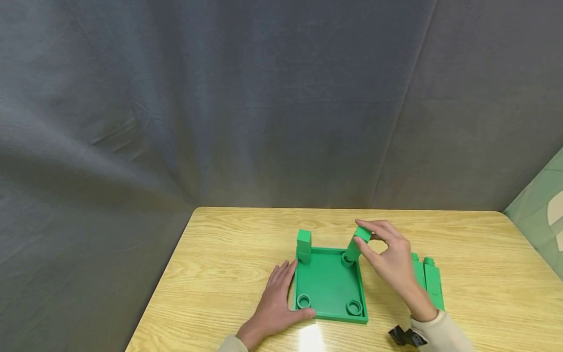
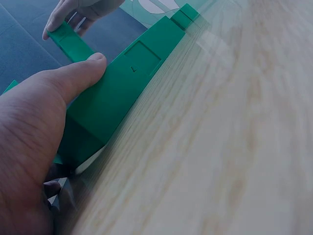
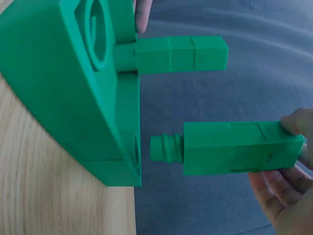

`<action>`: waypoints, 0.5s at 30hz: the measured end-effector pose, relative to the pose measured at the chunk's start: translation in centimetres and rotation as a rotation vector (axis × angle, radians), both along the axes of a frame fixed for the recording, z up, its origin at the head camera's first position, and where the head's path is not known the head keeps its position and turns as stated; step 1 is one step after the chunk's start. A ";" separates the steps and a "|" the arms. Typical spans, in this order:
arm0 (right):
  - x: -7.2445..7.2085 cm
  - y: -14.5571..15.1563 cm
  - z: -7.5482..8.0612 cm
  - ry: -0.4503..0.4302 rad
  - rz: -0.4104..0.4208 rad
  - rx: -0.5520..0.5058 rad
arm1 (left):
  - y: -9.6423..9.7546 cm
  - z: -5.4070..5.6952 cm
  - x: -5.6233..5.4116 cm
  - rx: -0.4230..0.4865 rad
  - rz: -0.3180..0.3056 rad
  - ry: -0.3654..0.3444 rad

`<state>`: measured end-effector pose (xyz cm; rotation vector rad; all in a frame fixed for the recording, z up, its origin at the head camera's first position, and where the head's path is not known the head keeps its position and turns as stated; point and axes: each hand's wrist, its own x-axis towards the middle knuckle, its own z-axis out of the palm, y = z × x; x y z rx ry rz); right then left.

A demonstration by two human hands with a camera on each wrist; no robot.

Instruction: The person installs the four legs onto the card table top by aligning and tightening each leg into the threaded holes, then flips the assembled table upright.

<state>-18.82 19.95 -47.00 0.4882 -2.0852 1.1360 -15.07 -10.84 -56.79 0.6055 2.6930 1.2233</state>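
A green square toy tabletop lies underside up on the table, with round sockets at its corners. One green leg stands upright in the far left socket. My right hand pinches another green leg by its top end. This leg tilts over the far right socket, and the right wrist view shows its threaded end just apart from the tabletop. My left hand rests against the tabletop's near left corner, fingers straight along the left side and thumb on the front wall.
Two more green legs lie side by side on the wooden table, right of the tabletop and partly behind my right forearm. A black strap piece hangs at my right sleeve. Grey cloth rises behind the table.
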 end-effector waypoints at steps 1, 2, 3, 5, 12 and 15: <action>-0.1 -0.1 -0.1 0.009 0.000 0.013 | 0.0 0.0 0.0 0.000 0.001 0.001; -0.2 -0.1 -0.3 0.017 0.002 0.027 | 0.0 0.0 0.0 -0.002 0.001 0.003; -0.3 -0.2 -0.4 0.026 0.003 0.041 | 0.0 0.0 -0.1 -0.003 0.002 0.007; -0.4 -0.2 -0.7 0.041 0.003 0.066 | 0.0 0.0 -0.1 -0.004 0.004 0.012; -0.5 -0.3 -1.4 0.030 -0.005 0.094 | 0.0 -0.1 0.0 0.009 0.003 0.036; -0.6 -0.3 -1.7 0.016 -0.008 0.099 | 0.0 -0.2 0.0 0.011 0.001 0.023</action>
